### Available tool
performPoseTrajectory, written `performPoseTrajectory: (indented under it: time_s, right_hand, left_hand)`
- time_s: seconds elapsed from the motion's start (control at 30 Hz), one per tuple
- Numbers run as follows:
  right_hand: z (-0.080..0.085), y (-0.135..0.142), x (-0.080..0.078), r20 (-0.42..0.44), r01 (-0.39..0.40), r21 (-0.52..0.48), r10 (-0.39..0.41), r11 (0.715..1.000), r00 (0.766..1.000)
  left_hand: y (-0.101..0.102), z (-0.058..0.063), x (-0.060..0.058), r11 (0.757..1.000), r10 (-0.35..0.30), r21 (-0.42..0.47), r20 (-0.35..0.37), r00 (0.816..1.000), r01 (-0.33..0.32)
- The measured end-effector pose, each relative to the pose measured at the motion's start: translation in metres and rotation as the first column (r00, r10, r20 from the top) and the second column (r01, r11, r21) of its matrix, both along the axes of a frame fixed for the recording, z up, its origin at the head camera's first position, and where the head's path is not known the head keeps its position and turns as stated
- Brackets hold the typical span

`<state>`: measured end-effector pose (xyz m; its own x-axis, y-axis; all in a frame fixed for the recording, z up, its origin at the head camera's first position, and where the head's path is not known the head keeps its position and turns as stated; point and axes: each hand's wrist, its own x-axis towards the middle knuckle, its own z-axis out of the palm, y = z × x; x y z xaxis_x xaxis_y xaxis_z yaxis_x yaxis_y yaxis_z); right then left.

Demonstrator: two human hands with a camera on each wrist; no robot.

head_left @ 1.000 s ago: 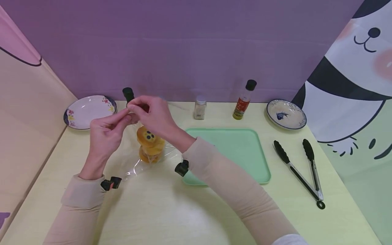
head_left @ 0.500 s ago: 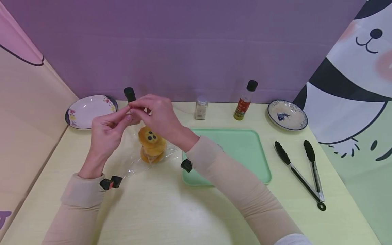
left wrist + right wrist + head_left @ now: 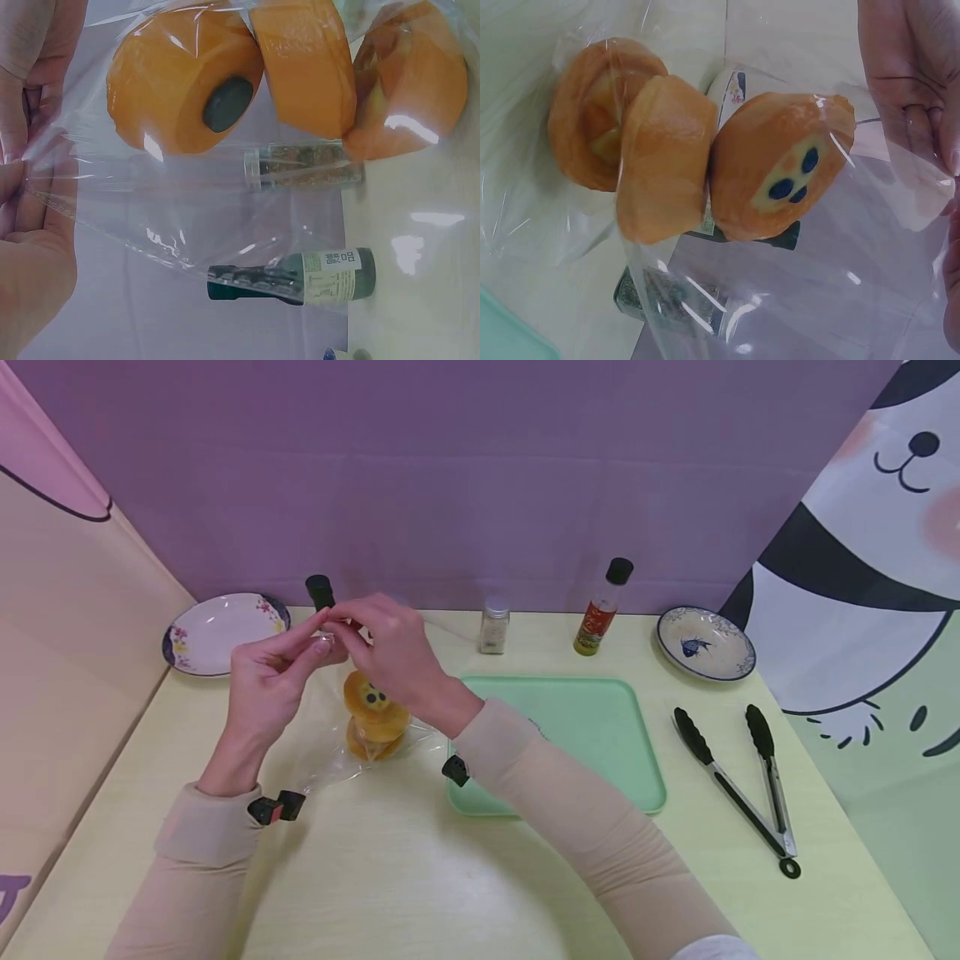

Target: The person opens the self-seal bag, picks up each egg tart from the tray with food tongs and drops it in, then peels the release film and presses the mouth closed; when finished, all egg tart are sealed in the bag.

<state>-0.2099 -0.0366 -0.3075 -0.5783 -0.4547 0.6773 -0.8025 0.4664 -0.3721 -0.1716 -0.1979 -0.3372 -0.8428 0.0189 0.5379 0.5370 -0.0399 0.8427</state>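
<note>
The left hand [image 3: 266,681] pinches the top edge of a clear plastic bag [image 3: 337,767] between thumb and fingers, and the right hand [image 3: 393,647] pinches it just beside, the two sets of fingertips close together. Both hands are raised over the left half of the worktop [image 3: 360,877], towards its far edge; the left forearm [image 3: 187,877] lies near the left edge, the right forearm [image 3: 577,810] slants across from the near edge over the tray [image 3: 592,727]. The bag hangs below them with yellow-brown buns [image 3: 378,718] inside; whether its bottom touches the worktop I cannot tell
</note>
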Motion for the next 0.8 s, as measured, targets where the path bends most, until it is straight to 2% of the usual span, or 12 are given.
performPoseTrajectory:
  time_s: [0.17,0.37,0.47,0.63,0.7,0.8]
  right_hand:
    - [0.0008,-0.0002,0.0002,0.020,0.007,0.005,-0.007,1.000,1.000]
    - [-0.0010,0.0007,-0.0013,-0.001,0.007,-0.005,-0.007,1.000,1.000]
    - [-0.0005,0.0012,-0.0014,0.026,0.008,-0.002,-0.008,1.000,1.000]
    - [0.0031,0.0025,-0.0020,0.048,0.002,0.003,-0.002,1.000,0.999]
    - [0.0043,0.0033,-0.0027,0.008,0.000,0.034,-0.001,0.999,1.000]
    - [0.0050,0.0045,-0.0033,-0.107,0.016,0.114,-0.004,0.993,0.994]
  left_hand:
    - [0.0012,-0.0020,-0.0005,0.999,0.037,-0.029,-0.010,0.999,-0.037]
    - [0.0023,-0.0029,-0.0020,0.995,0.080,-0.062,-0.010,0.997,-0.080]
    - [0.0019,-0.0026,-0.0025,0.996,0.071,-0.062,-0.015,0.997,-0.071]
    - [0.0010,-0.0023,-0.0034,0.999,0.016,-0.034,-0.027,0.999,-0.017]
    - [0.0009,-0.0024,-0.0038,1.000,-0.004,-0.016,-0.029,1.000,0.004]
    - [0.0010,-0.0026,-0.0040,1.000,-0.012,-0.001,-0.031,0.999,0.012]
